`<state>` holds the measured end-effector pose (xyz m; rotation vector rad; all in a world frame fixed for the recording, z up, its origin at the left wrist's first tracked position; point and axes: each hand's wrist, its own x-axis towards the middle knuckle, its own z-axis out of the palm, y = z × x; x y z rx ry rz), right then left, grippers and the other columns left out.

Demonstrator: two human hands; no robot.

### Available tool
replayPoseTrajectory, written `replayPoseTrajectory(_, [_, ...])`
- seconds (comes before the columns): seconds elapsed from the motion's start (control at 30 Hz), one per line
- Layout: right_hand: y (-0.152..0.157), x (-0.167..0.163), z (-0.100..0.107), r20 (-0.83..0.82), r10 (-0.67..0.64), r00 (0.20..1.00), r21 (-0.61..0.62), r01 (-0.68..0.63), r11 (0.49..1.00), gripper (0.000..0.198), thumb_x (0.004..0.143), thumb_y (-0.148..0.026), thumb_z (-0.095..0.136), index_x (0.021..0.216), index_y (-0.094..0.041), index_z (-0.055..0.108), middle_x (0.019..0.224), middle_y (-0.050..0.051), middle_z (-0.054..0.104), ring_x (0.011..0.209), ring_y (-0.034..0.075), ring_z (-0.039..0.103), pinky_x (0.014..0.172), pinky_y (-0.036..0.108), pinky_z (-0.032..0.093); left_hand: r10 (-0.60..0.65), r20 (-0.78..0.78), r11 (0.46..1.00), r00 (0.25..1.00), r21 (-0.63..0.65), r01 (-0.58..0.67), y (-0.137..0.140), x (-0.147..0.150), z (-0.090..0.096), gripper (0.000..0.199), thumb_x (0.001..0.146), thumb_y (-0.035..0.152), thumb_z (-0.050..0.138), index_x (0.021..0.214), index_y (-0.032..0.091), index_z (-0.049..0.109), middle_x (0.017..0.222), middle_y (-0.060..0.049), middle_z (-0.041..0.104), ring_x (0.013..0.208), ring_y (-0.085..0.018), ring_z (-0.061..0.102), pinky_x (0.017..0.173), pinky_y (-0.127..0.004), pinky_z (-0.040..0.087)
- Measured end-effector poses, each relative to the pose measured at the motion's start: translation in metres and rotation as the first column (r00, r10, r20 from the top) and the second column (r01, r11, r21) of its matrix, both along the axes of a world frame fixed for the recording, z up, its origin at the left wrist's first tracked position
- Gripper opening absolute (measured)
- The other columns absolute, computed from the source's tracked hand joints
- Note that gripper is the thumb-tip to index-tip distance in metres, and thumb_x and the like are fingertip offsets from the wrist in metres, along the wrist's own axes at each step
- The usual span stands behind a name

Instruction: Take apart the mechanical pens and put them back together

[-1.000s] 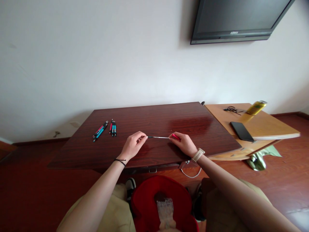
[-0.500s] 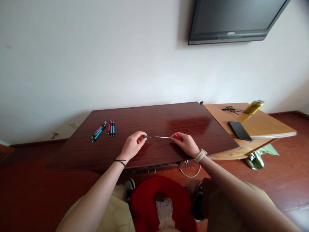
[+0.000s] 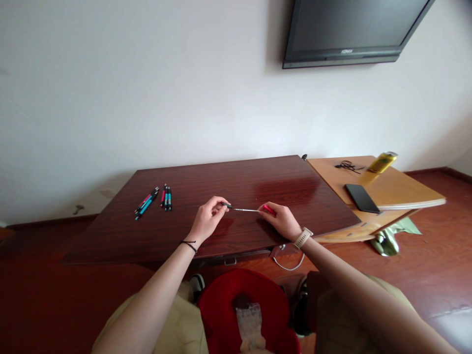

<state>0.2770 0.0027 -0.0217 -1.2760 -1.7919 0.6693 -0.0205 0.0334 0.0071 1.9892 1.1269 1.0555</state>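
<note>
My left hand (image 3: 208, 216) pinches a small black pen piece (image 3: 226, 204) between thumb and fingertips, over the middle of the dark wooden table (image 3: 221, 177). From my right hand (image 3: 283, 220) a thin pale pen refill (image 3: 246, 210) points left, its tip at the black piece; whether it has entered is too small to tell. A pink pen barrel (image 3: 269, 210) lies in the closed fingers of that same hand. To the left are two groups of pens, one slanted pile (image 3: 146, 202) in pink, blue and black, and one upright row (image 3: 166, 197).
A lighter wooden table (image 3: 401, 189) adjoins on the right, carrying a black phone (image 3: 362, 198), a coiled black cable (image 3: 347, 166) and a yellow can (image 3: 383, 162). A television (image 3: 346, 37) hangs on the wall. Below is a red stool (image 3: 217, 300) with a clear plastic bag (image 3: 249, 319).
My left hand has come slightly right and brought the black piece up to the refill's tip, closing the gap between them. The right hand keeps its grip; the view has shifted a little.
</note>
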Motion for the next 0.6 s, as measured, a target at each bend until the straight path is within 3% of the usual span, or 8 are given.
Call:
replayPoseTrajectory(0.1, [0.000,0.000,0.000,-0.001,-0.001,1.000,-0.005,0.001,1.000,0.021,0.099,-0.042,0.067,0.097,-0.023,0.077,0.092,0.003,0.080,0.085,0.023,0.073,0.082,0.031,0.051,0.014,0.062,1.000,0.998,-0.017,-0.013,0.004,0.006,-0.002,0.019,0.102,0.036,0.062,0.112,0.021,0.067,0.107,-0.007,0.077,0.094,-0.021,0.078,0.083,-0.031,0.059])
replayPoseTrajectory(0.23, [0.000,-0.001,-0.001,-0.008,-0.003,1.000,-0.001,0.003,1.000,0.023,0.099,-0.043,0.066,0.097,-0.022,0.077,0.091,0.003,0.080,0.085,0.023,0.072,0.082,0.031,0.051,0.075,0.031,0.997,0.997,-0.021,-0.075,0.012,0.014,-0.010,0.021,0.100,0.036,0.062,0.114,0.022,0.067,0.101,-0.005,0.075,0.083,-0.018,0.075,0.078,-0.030,0.059])
replayPoseTrajectory(0.6, [0.005,0.007,-0.001,-0.139,-0.095,0.986,-0.018,0.094,0.995,0.025,0.098,-0.045,0.066,0.098,-0.021,0.076,0.089,0.002,0.077,0.084,0.023,0.069,0.082,0.031,0.050,0.189,-0.279,0.982,0.942,0.034,-0.187,0.025,0.041,-0.021,0.019,0.098,0.025,0.062,0.117,0.026,0.067,0.094,-0.001,0.078,0.087,-0.021,0.074,0.082,-0.032,0.052])
